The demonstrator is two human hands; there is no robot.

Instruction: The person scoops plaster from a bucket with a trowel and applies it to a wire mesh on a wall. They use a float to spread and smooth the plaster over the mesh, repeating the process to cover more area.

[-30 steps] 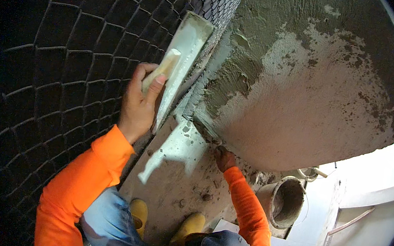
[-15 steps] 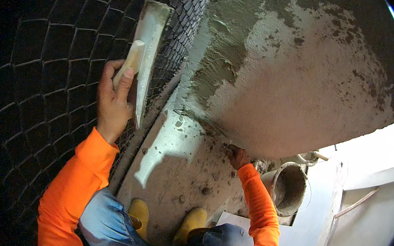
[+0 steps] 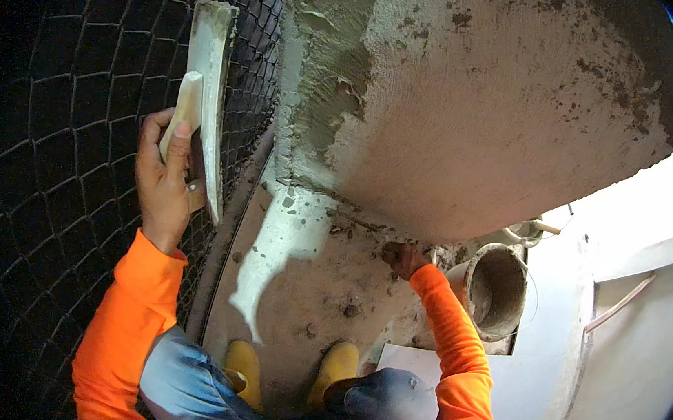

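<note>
My left hand (image 3: pixel 165 184) is wrapped round the pale handle of a plastering float (image 3: pixel 210 74). The float is held upright beside the chain-link fence, its long flat face turned right toward the wall. Low at the foot of the wall, my right hand (image 3: pixel 403 260) is closed; what it holds, if anything, is hard to make out. Above it rises the wall (image 3: pixel 476 126), with a band of wet grey plaster (image 3: pixel 321 85) along its left edge and a drier, lighter area in the middle.
A chain-link fence (image 3: pixel 99 128) runs along my left. A mortar-stained bucket (image 3: pixel 496 292) stands right of my right forearm, with another container (image 3: pixel 524 231) behind it. Mortar crumbs litter the floor (image 3: pixel 328 291) around my yellow boots (image 3: pixel 334 370). A white board (image 3: pixel 411 359) lies near my knee.
The view has shifted, so the wall sits further left. My left hand with the float appears a little further left and lower. My right hand stays near the wall's base.
</note>
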